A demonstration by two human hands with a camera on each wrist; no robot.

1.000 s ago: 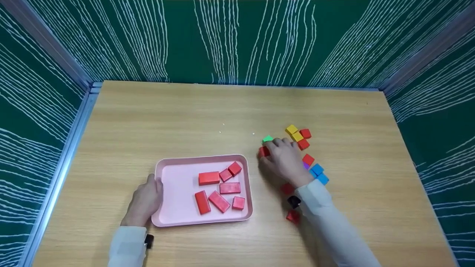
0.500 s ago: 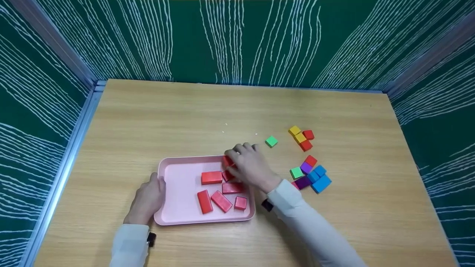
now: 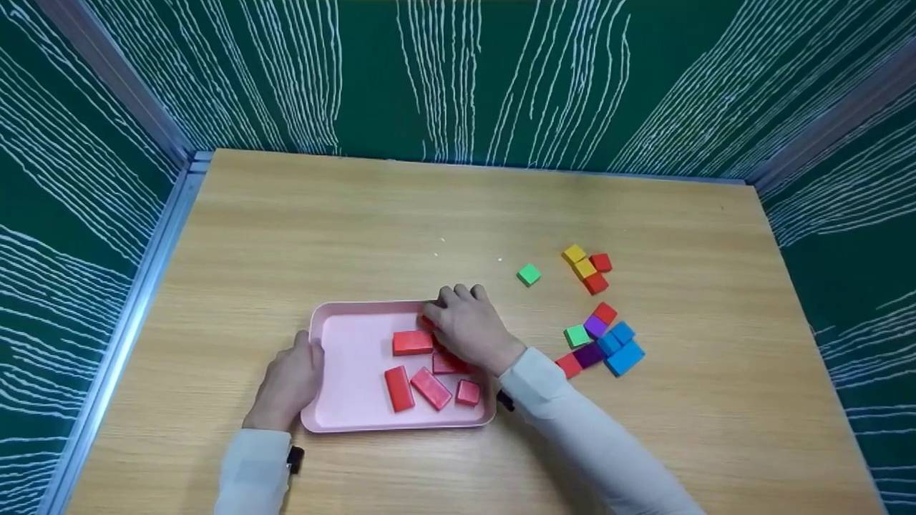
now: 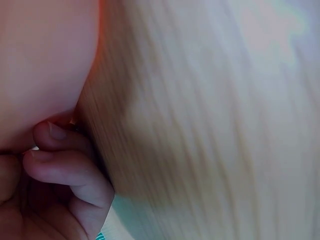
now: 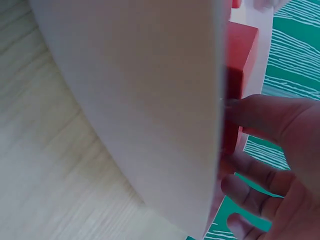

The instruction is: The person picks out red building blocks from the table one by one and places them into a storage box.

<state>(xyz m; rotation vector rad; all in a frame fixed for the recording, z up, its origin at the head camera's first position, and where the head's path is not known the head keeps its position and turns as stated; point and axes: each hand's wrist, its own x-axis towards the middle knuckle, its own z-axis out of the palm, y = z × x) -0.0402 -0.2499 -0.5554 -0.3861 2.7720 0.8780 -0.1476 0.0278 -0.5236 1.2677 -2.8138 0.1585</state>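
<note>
In the head view, a pink tray (image 3: 351, 400) lies on the wooden table with several red blocks (image 3: 431, 387) in its right half. My left hand (image 3: 290, 379) grips the tray's left rim; the left wrist view shows its curled fingers (image 4: 65, 167) against the tray's side. Over the tray's back right corner, my right hand (image 3: 472, 329) pinches a red block (image 5: 231, 137) between thumb and index finger, low inside the tray. The hand covers most of that block and some neighbouring ones in the head view.
Right of the tray lie loose blocks: a green block (image 3: 529, 275), yellow blocks (image 3: 574, 254) touching red ones, and a cluster with purple (image 3: 589, 354), blue (image 3: 625, 357), green and red blocks. Green walls with white lines (image 3: 401, 86) border the table.
My right hand has carried a red block leftward from beside the loose green block into the tray's back right corner. My left hand has stayed on the rim. The view has shifted slightly.
</note>
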